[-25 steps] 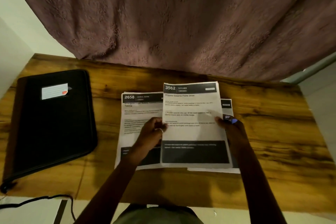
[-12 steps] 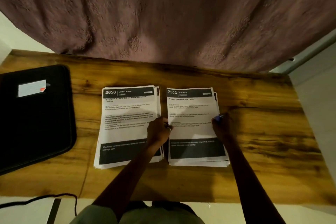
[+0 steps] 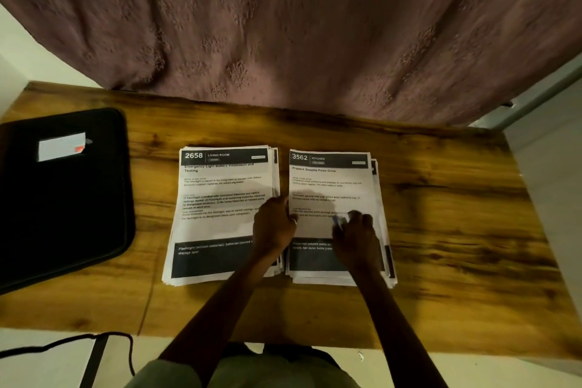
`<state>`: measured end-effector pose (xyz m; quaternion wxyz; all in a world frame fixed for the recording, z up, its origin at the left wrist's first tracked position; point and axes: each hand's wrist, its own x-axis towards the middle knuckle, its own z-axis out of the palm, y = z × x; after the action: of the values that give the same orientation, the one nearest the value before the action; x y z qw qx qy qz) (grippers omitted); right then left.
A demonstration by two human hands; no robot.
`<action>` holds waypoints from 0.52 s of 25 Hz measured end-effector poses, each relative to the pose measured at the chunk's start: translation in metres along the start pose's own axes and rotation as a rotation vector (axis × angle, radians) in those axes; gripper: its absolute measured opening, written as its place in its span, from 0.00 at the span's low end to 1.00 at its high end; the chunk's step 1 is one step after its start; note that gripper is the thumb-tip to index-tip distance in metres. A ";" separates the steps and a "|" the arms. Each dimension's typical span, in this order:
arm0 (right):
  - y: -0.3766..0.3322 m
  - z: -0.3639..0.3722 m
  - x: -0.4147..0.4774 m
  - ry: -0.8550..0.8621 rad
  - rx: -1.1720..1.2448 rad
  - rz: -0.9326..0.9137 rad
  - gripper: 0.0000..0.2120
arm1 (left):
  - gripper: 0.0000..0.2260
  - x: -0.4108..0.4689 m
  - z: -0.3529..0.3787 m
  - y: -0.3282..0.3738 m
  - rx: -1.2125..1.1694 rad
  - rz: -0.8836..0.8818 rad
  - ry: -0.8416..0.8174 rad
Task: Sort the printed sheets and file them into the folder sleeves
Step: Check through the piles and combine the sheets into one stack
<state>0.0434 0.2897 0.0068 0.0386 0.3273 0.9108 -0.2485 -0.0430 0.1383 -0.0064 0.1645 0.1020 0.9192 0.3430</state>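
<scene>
Now, on your wooden table, the living-room stack lies just beside the kitchen stack. Your left hand curls at the kitchen stack's left edge, and your right hand sits on top with its fingers bent. Blur hides any grip. The black folder lies well left.

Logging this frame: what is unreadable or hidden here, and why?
All in the head view:
- Lower sheets of the 2658 stack and 3562 stack: covered by their top pages.
- Small body text: blurred.
- Middle of the 3562 page: behind the left grip and right grip; whether either pinches paper is unclear.
- Blue thing at the right grip: blurred.
- Black folder: cut by the left edge; its label too small.
</scene>
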 end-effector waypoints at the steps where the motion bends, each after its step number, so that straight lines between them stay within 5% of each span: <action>1: -0.006 0.004 -0.008 -0.022 -0.003 0.009 0.20 | 0.15 -0.001 -0.004 0.001 0.029 0.025 0.022; 13: -0.038 0.062 -0.097 0.109 -0.028 0.002 0.14 | 0.16 -0.055 -0.092 -0.112 0.124 0.076 0.057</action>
<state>0.0906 0.1787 -0.0082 -0.0061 0.3405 0.9147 -0.2176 -0.0350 -0.0164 -0.0024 0.1187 0.1370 0.9384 0.2942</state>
